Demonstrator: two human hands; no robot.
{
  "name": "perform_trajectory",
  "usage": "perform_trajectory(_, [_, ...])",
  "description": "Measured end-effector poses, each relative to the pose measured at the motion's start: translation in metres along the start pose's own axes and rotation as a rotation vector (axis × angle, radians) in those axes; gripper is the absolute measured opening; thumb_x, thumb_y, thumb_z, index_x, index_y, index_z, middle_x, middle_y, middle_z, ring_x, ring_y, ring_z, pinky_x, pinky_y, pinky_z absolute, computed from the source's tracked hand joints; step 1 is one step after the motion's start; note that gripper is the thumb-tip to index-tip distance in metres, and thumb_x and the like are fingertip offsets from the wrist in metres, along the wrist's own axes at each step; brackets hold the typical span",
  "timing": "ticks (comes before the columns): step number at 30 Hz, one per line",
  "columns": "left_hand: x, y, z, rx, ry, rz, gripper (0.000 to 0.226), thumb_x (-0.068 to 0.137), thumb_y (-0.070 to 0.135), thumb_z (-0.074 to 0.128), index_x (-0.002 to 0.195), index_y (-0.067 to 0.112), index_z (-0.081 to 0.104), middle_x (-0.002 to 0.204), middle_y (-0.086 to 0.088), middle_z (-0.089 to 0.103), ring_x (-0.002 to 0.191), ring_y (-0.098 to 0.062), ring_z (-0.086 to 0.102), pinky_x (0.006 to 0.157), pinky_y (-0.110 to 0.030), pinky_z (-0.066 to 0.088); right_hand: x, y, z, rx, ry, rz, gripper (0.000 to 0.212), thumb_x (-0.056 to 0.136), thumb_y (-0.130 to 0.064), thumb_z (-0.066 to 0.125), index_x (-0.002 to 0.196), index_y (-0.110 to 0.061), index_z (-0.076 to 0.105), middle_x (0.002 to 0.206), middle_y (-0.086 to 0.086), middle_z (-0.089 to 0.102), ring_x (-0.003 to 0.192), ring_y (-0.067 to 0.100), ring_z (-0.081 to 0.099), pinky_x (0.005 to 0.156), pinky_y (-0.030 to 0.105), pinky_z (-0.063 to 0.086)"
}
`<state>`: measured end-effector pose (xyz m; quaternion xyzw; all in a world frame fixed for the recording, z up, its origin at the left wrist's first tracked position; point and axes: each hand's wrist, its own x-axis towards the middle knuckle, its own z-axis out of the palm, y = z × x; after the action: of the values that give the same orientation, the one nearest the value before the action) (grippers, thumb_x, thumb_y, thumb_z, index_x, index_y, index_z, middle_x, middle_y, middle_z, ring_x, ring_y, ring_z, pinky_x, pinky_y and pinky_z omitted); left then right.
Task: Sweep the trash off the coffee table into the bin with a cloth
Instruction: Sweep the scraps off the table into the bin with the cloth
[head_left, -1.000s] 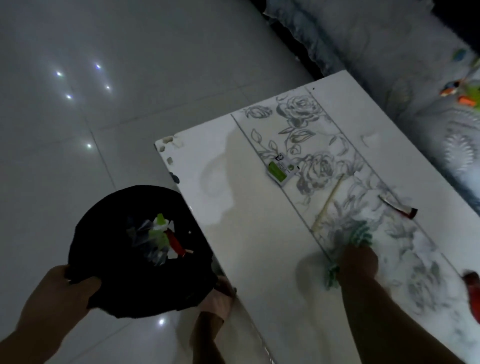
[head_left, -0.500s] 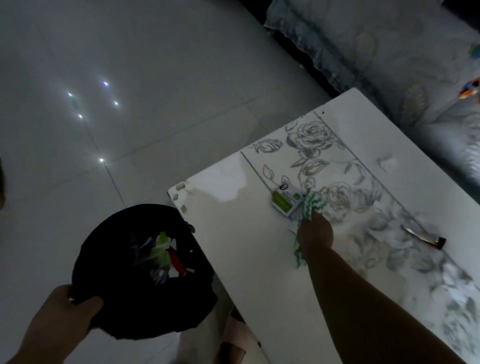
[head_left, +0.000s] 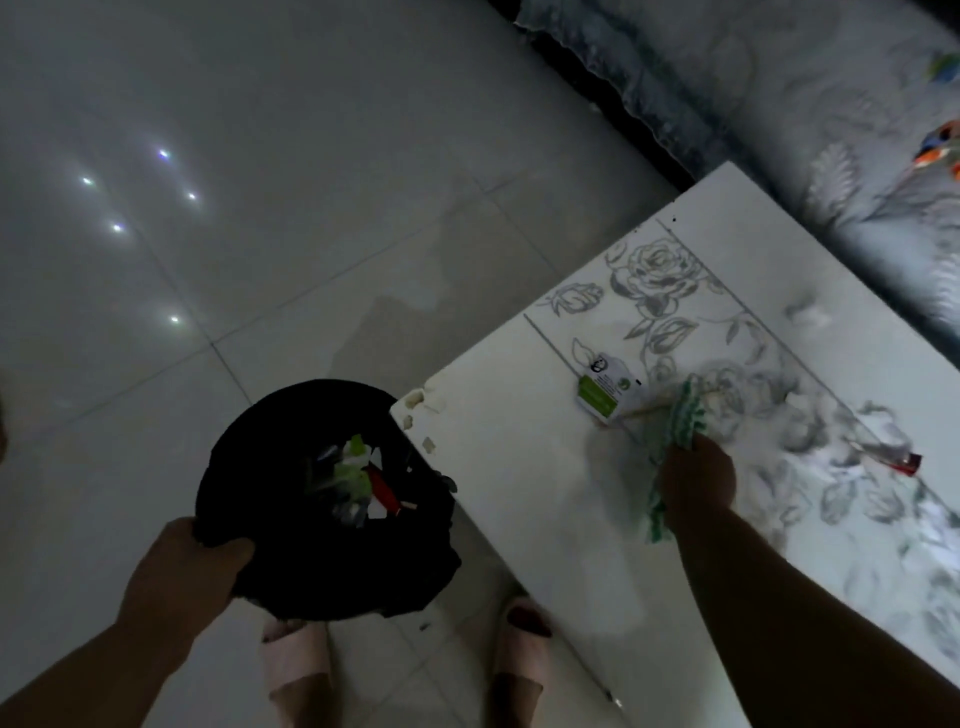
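Note:
My right hand presses a green-and-white cloth onto the white coffee table with its grey rose pattern. The cloth's front edge touches a small white-and-green packet and a thin wooden stick. My left hand grips the rim of a black bin, held just off the table's near-left corner. Green, red and white scraps lie inside the bin. A red-tipped wrapper rests on the table to the right of the cloth. A small white crumpled scrap lies farther back.
The glossy tiled floor reflects several ceiling lights. A sofa with a floral cover runs along the table's far side, with bright toys at the right edge. My feet in pink slippers stand between the bin and the table. The table corner is chipped.
My right hand has swept the cloth left across the table, gathering the stick and reaching the green packet. The red-tipped wrapper stays behind on the right. The bin stays in my left hand.

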<state>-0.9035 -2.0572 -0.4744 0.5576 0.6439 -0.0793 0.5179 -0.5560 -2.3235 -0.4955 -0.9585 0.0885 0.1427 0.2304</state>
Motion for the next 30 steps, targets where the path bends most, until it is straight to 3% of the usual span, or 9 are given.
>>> perform_trajectory(5, [0.038,0.027,-0.039,0.104,-0.008,0.14,0.034,0.078,0.006,0.063,0.056,0.009,0.037,0.043,-0.005,0.031,0.043,-0.017,0.026,0.056,-0.03,0.023,-0.029,-0.021,0.012,0.008,0.045,0.033,0.028,0.075,-0.012,0.048,0.093,-0.001,0.066,0.09,0.028,0.066,0.088,0.042,0.062,0.073,0.039,0.046])
perform_trajectory(10, [0.085,0.071,-0.069,0.144,0.07,0.213,0.026,0.083,0.003,0.061,0.062,0.006,0.045,0.061,-0.014,0.05,0.055,-0.026,0.046,0.054,-0.028,0.031,-0.058,-0.035,0.025,-0.034,0.09,0.104,0.026,0.076,-0.008,0.049,0.094,0.0,0.065,0.088,0.028,0.065,0.082,0.042,0.06,0.066,0.03,0.036])
perform_trajectory(14, [0.114,0.113,-0.075,0.225,0.074,0.331,0.029,0.082,0.006,0.06,0.059,0.008,0.042,0.058,-0.01,0.047,0.054,-0.024,0.045,0.054,-0.025,0.03,-0.065,-0.04,0.032,-0.025,0.109,0.191,0.021,0.074,-0.001,0.052,0.09,-0.002,0.065,0.075,0.02,0.058,0.069,0.033,0.053,0.066,0.031,0.04])
perform_trajectory(19, [0.139,0.17,-0.055,0.302,0.079,0.453,0.03,0.081,0.006,0.058,0.055,0.009,0.044,0.056,-0.012,0.049,0.054,-0.026,0.047,0.052,-0.027,0.031,-0.047,-0.032,0.028,-0.009,0.166,0.28,0.02,0.075,-0.002,0.051,0.09,-0.003,0.065,0.077,0.023,0.062,0.071,0.037,0.06,0.067,0.037,0.049])
perform_trajectory(23, [0.166,0.215,-0.023,0.369,0.023,0.487,0.02,0.078,0.017,0.06,0.07,0.0,0.055,0.064,-0.016,0.055,0.062,-0.031,0.055,0.056,-0.029,0.036,-0.019,-0.013,0.024,-0.027,0.252,0.413,0.025,0.076,-0.005,0.052,0.096,-0.003,0.065,0.086,0.029,0.066,0.082,0.044,0.062,0.076,0.041,0.052])
perform_trajectory(27, [0.193,0.261,0.016,0.471,-0.01,0.546,0.032,0.08,0.023,0.063,0.093,-0.006,0.06,0.079,-0.021,0.063,0.078,-0.039,0.063,0.061,-0.033,0.04,0.018,-0.001,0.021,-0.037,0.235,0.55,0.025,0.08,-0.003,0.05,0.101,0.005,0.063,0.097,0.033,0.064,0.093,0.048,0.059,0.084,0.05,0.05])
perform_trajectory(30, [0.197,0.288,0.038,0.521,-0.008,0.602,0.035,0.074,0.03,0.062,0.096,0.003,0.058,0.08,-0.013,0.063,0.074,-0.032,0.06,0.064,-0.034,0.043,0.041,-0.013,0.018,-0.008,0.251,0.564,0.025,0.085,-0.006,0.049,0.103,0.006,0.062,0.103,0.034,0.062,0.096,0.046,0.059,0.082,0.044,0.049])
